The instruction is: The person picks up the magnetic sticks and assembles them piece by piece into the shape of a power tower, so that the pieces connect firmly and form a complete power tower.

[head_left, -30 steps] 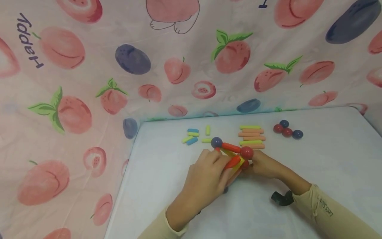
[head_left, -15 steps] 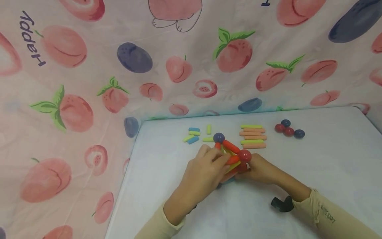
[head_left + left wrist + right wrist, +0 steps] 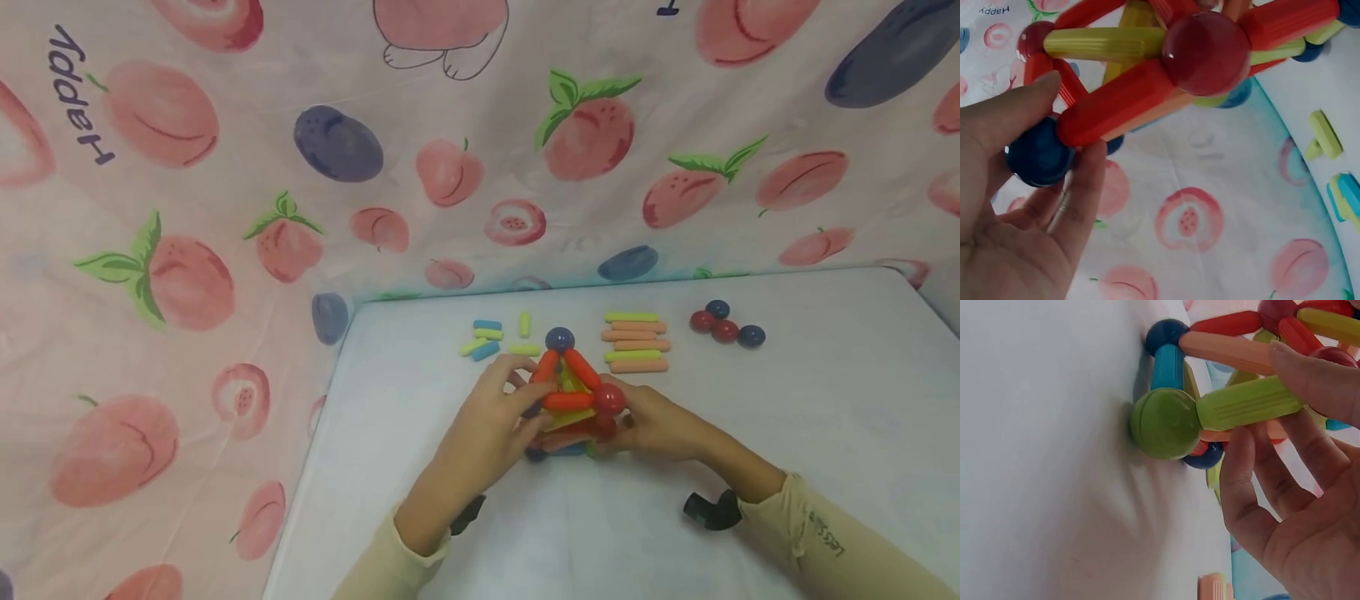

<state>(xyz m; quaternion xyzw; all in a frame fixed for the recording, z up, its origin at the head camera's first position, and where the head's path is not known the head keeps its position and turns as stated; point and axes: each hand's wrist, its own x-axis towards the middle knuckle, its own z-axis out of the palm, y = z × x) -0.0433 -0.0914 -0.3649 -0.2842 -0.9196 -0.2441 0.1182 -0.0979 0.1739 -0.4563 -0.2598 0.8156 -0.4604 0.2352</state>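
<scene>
A structure of magnetic sticks and balls (image 3: 568, 402) stands between my hands, with a triangle of red sticks and a dark blue top ball (image 3: 559, 339) facing up. My left hand (image 3: 480, 425) pinches its left corner; in the left wrist view thumb and fingers are round a blue ball (image 3: 1038, 153) at the end of a red stick (image 3: 1116, 103). My right hand (image 3: 663, 423) holds the right side. In the right wrist view its thumb and fingers pinch a light green stick (image 3: 1247, 403), which joins a green ball (image 3: 1166, 424) low by the tabletop.
Short blue and yellow-green sticks (image 3: 487, 335) lie behind the structure at left. A row of longer peach and yellow-green sticks (image 3: 635, 345) lies behind at right. Red and dark blue balls (image 3: 724, 331) sit farther right. A patterned cloth (image 3: 480, 150) hangs behind the white table (image 3: 825, 400).
The structure has turned, bringing its red triangle into fuller view. My left hand has shifted left and its grip now sits at the left corner. The right hand stays nearly in place.
</scene>
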